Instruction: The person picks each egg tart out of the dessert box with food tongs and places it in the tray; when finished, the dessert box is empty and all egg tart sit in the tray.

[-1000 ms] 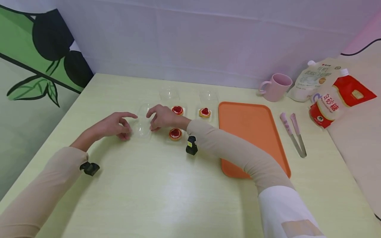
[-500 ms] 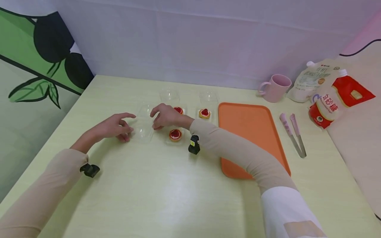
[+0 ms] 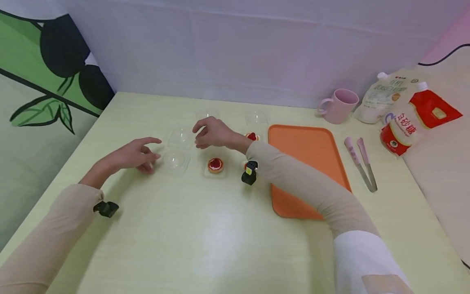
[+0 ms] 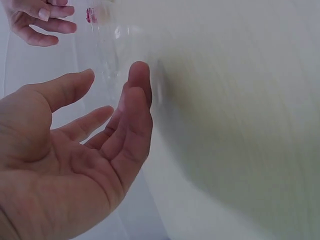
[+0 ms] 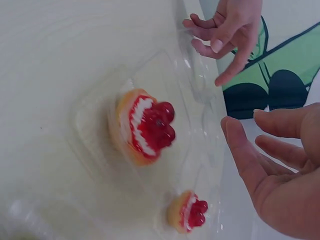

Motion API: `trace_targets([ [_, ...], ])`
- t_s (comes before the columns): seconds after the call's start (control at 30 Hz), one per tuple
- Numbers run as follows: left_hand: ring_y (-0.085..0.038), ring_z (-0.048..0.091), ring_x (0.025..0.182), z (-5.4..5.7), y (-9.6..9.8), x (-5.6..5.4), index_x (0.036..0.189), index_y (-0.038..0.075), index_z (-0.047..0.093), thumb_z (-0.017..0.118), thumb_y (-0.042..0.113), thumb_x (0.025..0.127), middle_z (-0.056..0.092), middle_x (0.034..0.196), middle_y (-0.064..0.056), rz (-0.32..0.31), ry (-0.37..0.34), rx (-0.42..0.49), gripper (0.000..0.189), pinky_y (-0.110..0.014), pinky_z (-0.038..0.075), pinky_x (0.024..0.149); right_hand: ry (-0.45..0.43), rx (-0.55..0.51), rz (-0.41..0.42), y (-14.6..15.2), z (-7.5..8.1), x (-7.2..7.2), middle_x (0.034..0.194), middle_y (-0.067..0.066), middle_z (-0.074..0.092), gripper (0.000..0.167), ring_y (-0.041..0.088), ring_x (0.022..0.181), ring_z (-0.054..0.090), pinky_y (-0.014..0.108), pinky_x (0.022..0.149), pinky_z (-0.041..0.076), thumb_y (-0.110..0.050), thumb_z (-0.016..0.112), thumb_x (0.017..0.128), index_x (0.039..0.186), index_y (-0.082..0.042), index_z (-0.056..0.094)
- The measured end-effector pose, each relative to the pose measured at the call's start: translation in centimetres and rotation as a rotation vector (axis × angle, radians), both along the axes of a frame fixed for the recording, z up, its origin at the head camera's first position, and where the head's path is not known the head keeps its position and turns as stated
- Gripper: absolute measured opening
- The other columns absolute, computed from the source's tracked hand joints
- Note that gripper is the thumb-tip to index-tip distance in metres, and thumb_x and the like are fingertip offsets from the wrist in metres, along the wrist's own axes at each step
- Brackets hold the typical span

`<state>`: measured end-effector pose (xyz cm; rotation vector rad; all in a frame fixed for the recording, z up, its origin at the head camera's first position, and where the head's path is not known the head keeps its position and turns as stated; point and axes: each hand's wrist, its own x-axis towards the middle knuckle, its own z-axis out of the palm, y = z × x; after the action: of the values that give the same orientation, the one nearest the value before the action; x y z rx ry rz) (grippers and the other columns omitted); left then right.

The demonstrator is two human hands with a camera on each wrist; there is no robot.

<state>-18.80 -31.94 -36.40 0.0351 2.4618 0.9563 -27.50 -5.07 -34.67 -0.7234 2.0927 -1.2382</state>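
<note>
An opened clear plastic clamshell box [image 3: 175, 158] lies flat on the table, to the right of my left hand [image 3: 137, 154]. That hand hovers beside the box with thumb and fingers apart, nothing between them in the left wrist view. My right hand [image 3: 216, 132] is raised past the box's far right, its fingers loosely bent around nothing. Below it a red-topped fruit tart [image 3: 215, 165] sits in its own clear box. Another tart [image 3: 252, 136] shows behind my right wrist, and the sleeve mostly covers a third. The right wrist view has two tarts, the nearer tart [image 5: 147, 127] topped with cherries.
An orange tray [image 3: 306, 134] lies right of the tarts. Pink-handled tongs [image 3: 361, 165] rest beyond it. At the back right stand a pink mug [image 3: 339, 106], a pale spouted pouch [image 3: 380, 100] and a red sugar bag [image 3: 411, 122]. Raised clear lids [image 3: 257, 117] stand toward the back.
My right hand has moved away from the clamshell box, rightward and farther back. My left hand has drawn slightly left. The box stays lying between them.
</note>
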Motion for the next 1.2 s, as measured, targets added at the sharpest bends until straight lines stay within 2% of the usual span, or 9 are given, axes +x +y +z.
trace_targets([
  [0.2, -0.024, 0.071, 0.076, 1.4, 0.0, -0.4, 0.15, -0.003, 0.027, 0.055, 0.023, 0.102, 0.064, 0.109, -0.03, 0.002, 0.062, -0.086, 0.061, -0.039, 0.058, 0.069, 0.014, -0.079, -0.07, 2.3, 1.4, -0.6, 0.114, 0.022, 0.068, 0.038, 0.041, 0.106, 0.069, 0.043, 0.091, 0.056, -0.002, 0.066, 0.093, 0.13, 0.001, 0.057],
  [0.37, -0.03, 0.07, 0.079, 2.4, 0.7, -0.8, 0.148, -0.004, 0.033, 0.056, 0.021, 0.101, 0.063, 0.109, -0.031, -0.032, 0.152, -0.184, 0.057, -0.041, 0.055, 0.069, 0.023, -0.147, -0.141, 5.2, 1.7, -1.2, 0.116, 0.021, 0.068, 0.042, 0.041, 0.108, 0.068, 0.046, 0.091, 0.056, -0.004, 0.066, 0.093, 0.133, -0.002, 0.055],
  [0.47, -0.036, 0.068, 0.089, 2.9, 1.6, -0.9, 0.147, -0.003, 0.036, 0.057, 0.022, 0.101, 0.062, 0.112, -0.03, -0.049, 0.219, -0.212, 0.057, -0.044, 0.053, 0.073, 0.028, -0.177, -0.177, 7.4, 1.7, -1.5, 0.118, 0.019, 0.069, 0.045, 0.037, 0.108, 0.069, 0.049, 0.092, 0.055, -0.009, 0.067, 0.095, 0.137, -0.005, 0.052],
  [0.6, -0.041, 0.059, 0.109, 3.2, 3.4, -1.1, 0.147, -0.001, 0.04, 0.062, 0.023, 0.098, 0.057, 0.121, -0.029, -0.114, 0.333, -0.188, 0.058, -0.054, 0.049, 0.089, 0.069, -0.202, -0.231, 10.5, 2.1, -1.7, 0.121, 0.017, 0.068, 0.05, 0.03, 0.106, 0.07, 0.049, 0.093, 0.055, -0.014, 0.067, 0.096, 0.143, -0.01, 0.049],
  [0.7, -0.041, 0.05, 0.121, 3.0, 5.2, -1.3, 0.148, 0.004, 0.042, 0.071, 0.027, 0.093, 0.05, 0.131, -0.026, -0.163, 0.381, -0.154, 0.066, -0.058, 0.044, 0.097, 0.105, -0.218, -0.301, 13.2, 2.5, -1.7, 0.124, 0.018, 0.066, 0.054, 0.025, 0.105, 0.07, 0.049, 0.093, 0.055, -0.014, 0.066, 0.096, 0.146, -0.013, 0.046],
  [0.83, -0.04, 0.042, 0.129, 1.9, 7.4, -1.6, 0.151, 0.012, 0.041, 0.079, 0.037, 0.085, 0.04, 0.141, -0.023, -0.23, 0.373, -0.122, 0.08, -0.061, 0.039, 0.102, 0.169, -0.193, -0.427, 16.7, 2.4, -1.9, 0.128, 0.017, 0.064, 0.061, 0.017, 0.102, 0.069, 0.042, 0.09, 0.057, -0.018, 0.068, 0.095, 0.15, -0.015, 0.042],
  [1.03, -0.038, 0.04, 0.133, 0.6, 10.5, -1.3, 0.153, 0.013, 0.04, 0.084, 0.042, 0.078, 0.04, 0.143, -0.02, -0.377, 0.359, -0.175, 0.092, -0.064, 0.027, 0.107, 0.263, -0.097, -0.564, 23.0, 1.7, -2.0, 0.129, 0.015, 0.059, 0.067, 0.002, 0.097, 0.063, 0.024, 0.082, 0.057, -0.027, 0.068, 0.095, 0.153, -0.015, 0.036],
  [1.2, -0.035, 0.044, 0.131, 0.2, 12.0, -1.3, 0.152, 0.012, 0.041, 0.086, 0.042, 0.075, 0.044, 0.14, -0.018, -0.443, 0.348, -0.221, 0.094, -0.059, 0.029, 0.104, 0.29, -0.009, -0.653, 28.5, 0.7, -1.7, 0.134, 0.02, 0.054, 0.071, 0.001, 0.097, 0.06, 0.016, 0.077, 0.055, -0.034, 0.066, 0.096, 0.155, -0.014, 0.032],
])
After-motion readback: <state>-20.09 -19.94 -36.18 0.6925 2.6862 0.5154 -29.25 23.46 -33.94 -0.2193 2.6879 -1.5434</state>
